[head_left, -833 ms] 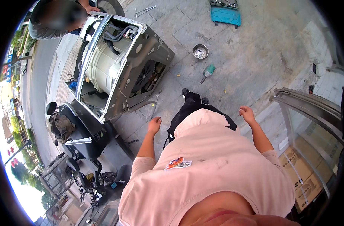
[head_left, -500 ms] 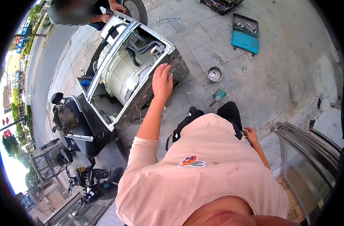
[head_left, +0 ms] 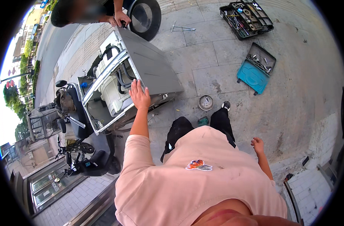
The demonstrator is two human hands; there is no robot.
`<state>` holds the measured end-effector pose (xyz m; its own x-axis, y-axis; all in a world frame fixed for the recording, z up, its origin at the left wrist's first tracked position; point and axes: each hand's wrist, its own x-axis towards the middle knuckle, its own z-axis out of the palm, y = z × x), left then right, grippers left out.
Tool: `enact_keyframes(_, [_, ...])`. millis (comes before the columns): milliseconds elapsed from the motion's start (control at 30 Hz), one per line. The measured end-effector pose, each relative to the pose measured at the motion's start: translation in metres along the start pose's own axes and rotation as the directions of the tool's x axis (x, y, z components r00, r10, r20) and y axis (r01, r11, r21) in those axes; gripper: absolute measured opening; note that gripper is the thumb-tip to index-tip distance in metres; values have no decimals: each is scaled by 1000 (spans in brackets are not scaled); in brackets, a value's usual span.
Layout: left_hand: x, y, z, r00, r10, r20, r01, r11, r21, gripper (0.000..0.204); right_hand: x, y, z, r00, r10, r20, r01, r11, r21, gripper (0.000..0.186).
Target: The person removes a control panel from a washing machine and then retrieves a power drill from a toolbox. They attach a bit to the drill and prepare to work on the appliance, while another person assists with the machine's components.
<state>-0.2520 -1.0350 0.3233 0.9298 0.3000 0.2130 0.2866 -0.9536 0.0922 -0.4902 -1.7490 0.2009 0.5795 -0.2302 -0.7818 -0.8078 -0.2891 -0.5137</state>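
Note:
A washing machine (head_left: 151, 62) with its front panel off stands tilted at the upper left. Its grey side faces me; a pale tub (head_left: 111, 92) and dark hoses (head_left: 121, 77) show inside. My left hand (head_left: 140, 98) lies on the near edge of the cabinet, fingers stretched out and spread. My right hand (head_left: 258, 145) hangs low at my right side, away from everything, its fingers loosely bent and nothing visible in them. At the machine's far corner, another person's hands (head_left: 120, 19) hold the cabinet edge.
A metal bowl (head_left: 206, 102) and a green power tool (head_left: 203, 121) lie near my feet. Farther right are a teal case (head_left: 253, 75) of sockets and a black toolbox (head_left: 247, 19). A T-shaped wrench (head_left: 183, 28) rests on the paving. Scooters (head_left: 95, 164) stand left.
The washing machine has turned so that its grey side shows more. My left hand stays on its edge, now farther left and lower in view. My right hand has risen slightly from my side.

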Motion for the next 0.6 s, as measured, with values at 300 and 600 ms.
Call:
enact_keyframes(300, [17,19,-7,999,-19,42,19,1000,18,57,85,-180,-78,989,-145,13,145,987,-66,36])
enact_keyframes(600, [41,15,-11,996,-59,70,60,998,-14,57,153,-279,-44,952,-221,211,253,958,-137,31])
